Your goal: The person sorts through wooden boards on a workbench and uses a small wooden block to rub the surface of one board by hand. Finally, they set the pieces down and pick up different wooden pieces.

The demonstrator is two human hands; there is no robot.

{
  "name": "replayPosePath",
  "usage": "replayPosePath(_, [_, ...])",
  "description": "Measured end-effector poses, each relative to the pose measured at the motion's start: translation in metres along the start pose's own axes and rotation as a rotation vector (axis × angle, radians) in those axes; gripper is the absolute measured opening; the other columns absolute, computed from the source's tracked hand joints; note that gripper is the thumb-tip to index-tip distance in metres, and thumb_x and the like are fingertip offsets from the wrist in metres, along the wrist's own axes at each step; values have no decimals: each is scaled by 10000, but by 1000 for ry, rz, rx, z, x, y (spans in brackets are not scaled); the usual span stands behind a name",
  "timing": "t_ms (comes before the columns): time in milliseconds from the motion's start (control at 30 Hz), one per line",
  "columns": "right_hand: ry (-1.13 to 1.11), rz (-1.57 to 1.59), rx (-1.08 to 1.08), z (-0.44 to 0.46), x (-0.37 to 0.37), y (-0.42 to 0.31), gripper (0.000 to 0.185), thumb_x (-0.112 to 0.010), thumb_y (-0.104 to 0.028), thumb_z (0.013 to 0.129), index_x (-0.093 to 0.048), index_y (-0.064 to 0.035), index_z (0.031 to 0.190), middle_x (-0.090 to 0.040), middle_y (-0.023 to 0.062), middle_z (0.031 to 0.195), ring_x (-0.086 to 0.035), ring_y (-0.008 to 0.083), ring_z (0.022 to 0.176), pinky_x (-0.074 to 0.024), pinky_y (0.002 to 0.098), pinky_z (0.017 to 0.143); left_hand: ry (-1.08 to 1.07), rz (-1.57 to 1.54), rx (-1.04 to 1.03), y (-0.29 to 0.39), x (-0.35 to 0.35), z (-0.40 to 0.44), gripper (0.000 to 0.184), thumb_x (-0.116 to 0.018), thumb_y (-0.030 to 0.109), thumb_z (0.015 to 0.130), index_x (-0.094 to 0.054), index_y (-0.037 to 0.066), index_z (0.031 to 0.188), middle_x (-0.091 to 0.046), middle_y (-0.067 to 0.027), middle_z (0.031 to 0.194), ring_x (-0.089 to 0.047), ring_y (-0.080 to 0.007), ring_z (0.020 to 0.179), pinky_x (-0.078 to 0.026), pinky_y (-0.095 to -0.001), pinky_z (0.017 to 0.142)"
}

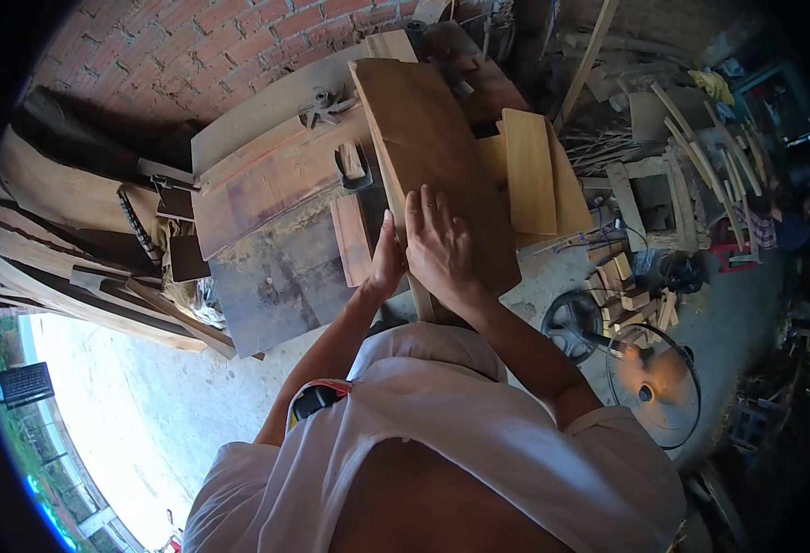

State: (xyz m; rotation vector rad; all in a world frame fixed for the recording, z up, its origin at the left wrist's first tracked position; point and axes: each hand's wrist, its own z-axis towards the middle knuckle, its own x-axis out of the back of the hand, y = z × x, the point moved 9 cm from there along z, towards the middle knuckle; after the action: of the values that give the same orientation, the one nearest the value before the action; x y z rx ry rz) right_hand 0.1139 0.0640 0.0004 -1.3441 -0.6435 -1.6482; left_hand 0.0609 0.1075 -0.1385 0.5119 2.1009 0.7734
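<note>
A large brown wooden board (pixel 442 129) with a pale long edge lies over the right part of the worktable (pixel 267 295). My right hand (pixel 440 244) rests flat on its upper face, fingers stretched forward and slightly apart. Against the board's left edge, my left hand (pixel 386 258) is upright with a straight digit showing; its other fingers are mostly hidden. Just left of that hand lies a short reddish wooden block (pixel 352 240). Beyond the block sits a small dark tray (pixel 353 168) with pale pieces in it.
A dark handwheel-like metal part (pixel 325 108) sits farther back on the table. Lighter boards (pixel 529 175) lean at the right. A standing fan (pixel 652 387) and scrap wood blocks (pixel 622 286) are on the floor. Long slabs (pixel 73 194) lie at the left, before a brick wall (pixel 184 55).
</note>
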Motion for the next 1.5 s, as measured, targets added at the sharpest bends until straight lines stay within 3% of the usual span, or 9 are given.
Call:
replayPosePath(267, [154, 457, -121, -1, 5, 76, 377, -645, -236, 873, -594, 2, 1161, -591, 239, 1195, -568, 402, 1116, -444, 465, 968, 220, 214, -75, 14, 4, -1, 752, -655, 483, 897, -366, 24, 1417, -512, -173, 1254, -523, -275, 1187, -439, -378, 1007])
replayPosePath(400, [202, -56, -484, 7, 9, 257, 752, -589, -564, 877, -480, 6, 1354, -553, 235, 1297, -525, 392, 1216, -399, 499, 1021, 286, 592, -117, -2, 35, 21, 909, -700, 550, 836, -319, -39, 1415, -392, -244, 1343, -434, -327, 1269, -411, -415, 1048])
replayPosePath(533, [-189, 323, -872, -53, -86, 402, 944, -610, -707, 786, -452, 15, 1374, -531, 249, 1311, -498, 416, 1252, -404, 476, 1042, 271, 637, -75, -2, 30, 16, 894, -698, 537, 841, -326, -48, 1406, -399, -261, 1334, -418, -356, 1274, -394, -433, 1060])
replayPosePath(600, [-345, 156, -837, -62, -69, 375, 948, -623, -710, 778, -463, 23, 1358, -513, 255, 1341, -511, 415, 1241, -430, 469, 1022, 250, 626, -101, 3, 24, 12, 888, -696, 534, 843, -326, -49, 1403, -397, -266, 1335, -419, -362, 1270, -393, -437, 1060])
replayPosePath(667, [-369, 276, -839, -78, -85, 376, 922, -657, -683, 773, -482, 23, 1340, -528, 243, 1333, -540, 387, 1215, -445, 458, 999, 394, 806, -56, 15, 19, -1, 702, -684, 404, 905, -386, -28, 1372, -503, -186, 1322, -539, -235, 1183, -453, -367, 998])
replayPosePath(800, [-266, 860, -944, -104, -96, 370, 804, -743, -552, 793, -506, 28, 1298, -611, 182, 1239, -604, 291, 1136, -466, 388, 955, 260, 708, -91, -5, 33, 18, 723, -664, 387, 925, -323, -14, 1421, -487, -186, 1349, -503, -234, 1234, -418, -368, 1041])
replayPosePath(1000, [-484, 901, -973, -83, -71, 349, 809, -782, -534, 768, -513, 9, 1304, -600, 169, 1246, -583, 254, 1157, -457, 395, 962, 209, 536, -97, 6, 8, 5, 778, -649, 387, 943, -212, 14, 1468, -464, -175, 1383, -471, -228, 1276, -384, -361, 1080])
replayPosePath(1333, [-326, 1008, -926, -125, -86, 356, 878, -769, -505, 793, -385, -26, 1420, -530, 150, 1347, -530, 249, 1230, -408, 375, 1033, 275, 545, -124, 10, 12, 2, 798, -671, 425, 916, -268, -36, 1427, -532, -202, 1300, -516, -248, 1217, -413, -361, 1039])
replayPosePath(1500, [-245, 1559, -1195, -175, -127, 373, 884, -716, -582, 807, -392, -69, 1451, -517, 110, 1380, -540, 240, 1217, -451, 382, 992, 270, 557, -83, 10, 5, 0, 799, -656, 440, 919, -263, -13, 1446, -482, -217, 1334, -481, -309, 1236, -380, -410, 1063])
